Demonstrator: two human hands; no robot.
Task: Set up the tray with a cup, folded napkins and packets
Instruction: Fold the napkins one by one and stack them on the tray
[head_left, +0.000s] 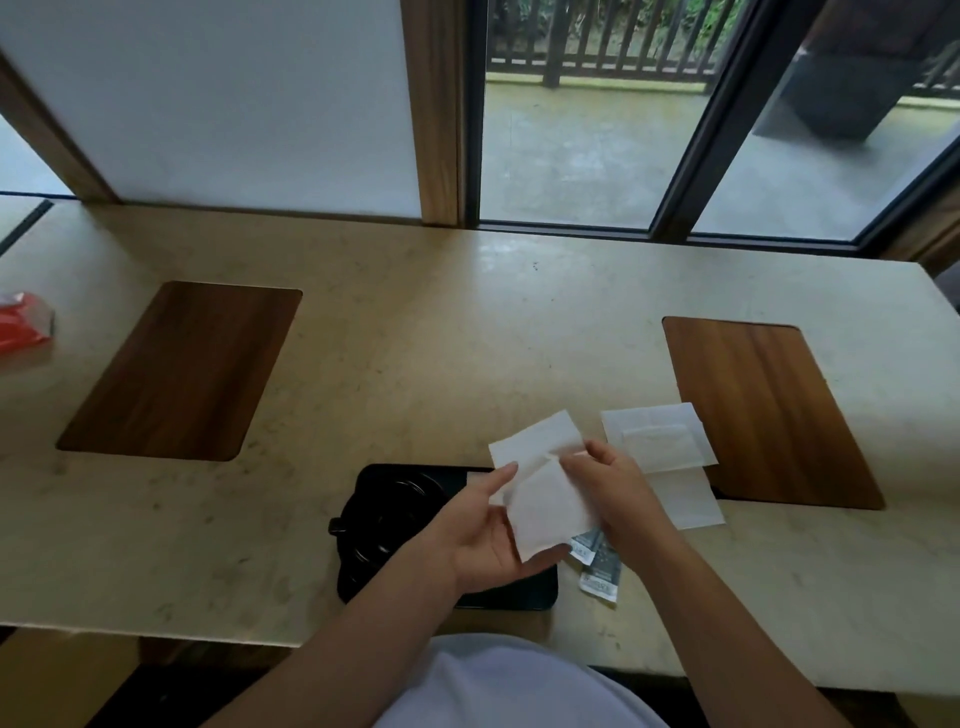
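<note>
A black tray (400, 480) lies at the table's near edge, with a black cup (379, 525) standing on its left part. Over the tray's right side both hands hold one white napkin (545, 499), partly folded. My left hand (483, 540) supports it from below. My right hand (608, 483) pinches its upper right edge. Two more white napkins (660, 441) lie flat to the right, overlapping a wooden inlay. Grey packets (600, 571) rest on the table just right of the tray, partly hidden by my right wrist.
Two dark wooden inlays (182, 369) (769, 410) are set into the beige table (441, 338). A red packet (23, 325) lies at the far left edge. A wall panel and glass windows (587, 145) run behind the table.
</note>
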